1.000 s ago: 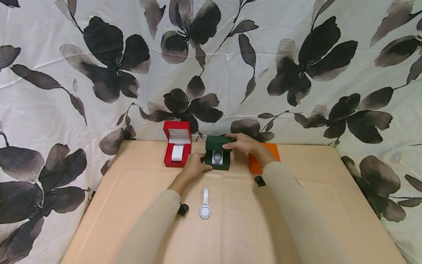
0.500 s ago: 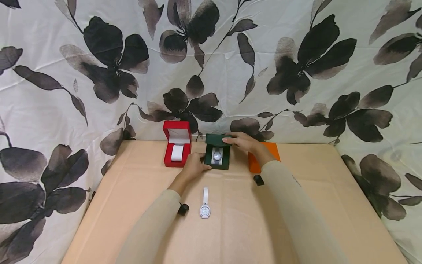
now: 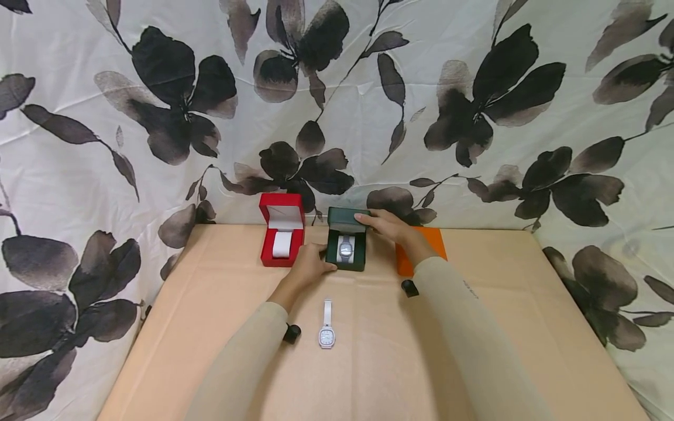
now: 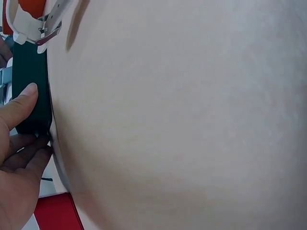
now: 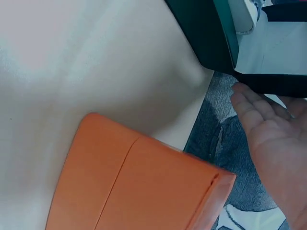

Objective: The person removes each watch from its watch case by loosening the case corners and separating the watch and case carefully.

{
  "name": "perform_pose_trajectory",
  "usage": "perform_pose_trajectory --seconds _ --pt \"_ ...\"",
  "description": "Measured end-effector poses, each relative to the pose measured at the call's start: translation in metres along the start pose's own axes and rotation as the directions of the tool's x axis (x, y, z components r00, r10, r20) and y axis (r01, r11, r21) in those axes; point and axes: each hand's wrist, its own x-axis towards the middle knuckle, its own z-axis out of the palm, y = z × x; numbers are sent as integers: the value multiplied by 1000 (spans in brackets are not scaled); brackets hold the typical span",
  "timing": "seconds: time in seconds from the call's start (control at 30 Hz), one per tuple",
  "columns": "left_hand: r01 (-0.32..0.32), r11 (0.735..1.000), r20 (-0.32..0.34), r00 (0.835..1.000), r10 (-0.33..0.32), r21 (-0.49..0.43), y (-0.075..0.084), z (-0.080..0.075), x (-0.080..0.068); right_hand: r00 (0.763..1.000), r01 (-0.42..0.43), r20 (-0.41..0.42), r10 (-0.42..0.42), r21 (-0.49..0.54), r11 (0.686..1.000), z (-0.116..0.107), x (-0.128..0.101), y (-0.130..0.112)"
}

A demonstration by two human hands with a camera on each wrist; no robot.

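A dark green watch box (image 3: pixel 346 262) stands at the back of the table with a grey watch (image 3: pixel 345 248) on its cushion. My left hand (image 3: pixel 315 264) grips the box's base at its front left corner; the left wrist view shows my thumb (image 4: pixel 19 108) pressed on the green box (image 4: pixel 29 81). My right hand (image 3: pixel 376 223) rests with straight fingers on the raised lid's top edge. In the right wrist view the right hand (image 5: pixel 268 134) lies flat behind the green box (image 5: pixel 206 38). A white watch (image 3: pixel 327 327) lies flat on the table between my forearms.
An open red box (image 3: pixel 282 231) holding a white cushion stands left of the green one. A closed orange box (image 3: pixel 429 242) sits right of it, partly behind my right wrist. The tan table (image 3: pixel 526 304) backs onto a floral cloth wall (image 3: pixel 474 117).
The green box's lid has swung up and back, showing more of the grey watch. My right hand followed the lid up. The left hand stayed at the base.
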Motion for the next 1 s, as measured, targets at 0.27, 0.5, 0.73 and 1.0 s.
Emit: perform_pose_trajectory --seconds 0.27,0.5,0.73,1.0 --pt "9 1000 4 1000 -9 -27 -1 -1 1 996 -52 -79 44 -91 994 1 4 -7" --pt "24 999 14 1000 -23 -38 0 1 2 991 -72 -120 55 -149 986 1 10 -10" --pt "42 999 31 999 -41 -32 1 6 1 984 -98 -160 73 -158 983 2 12 -4" --pt "38 999 17 999 -37 -24 3 2 1 977 -78 -207 58 -91 993 8 17 -1"
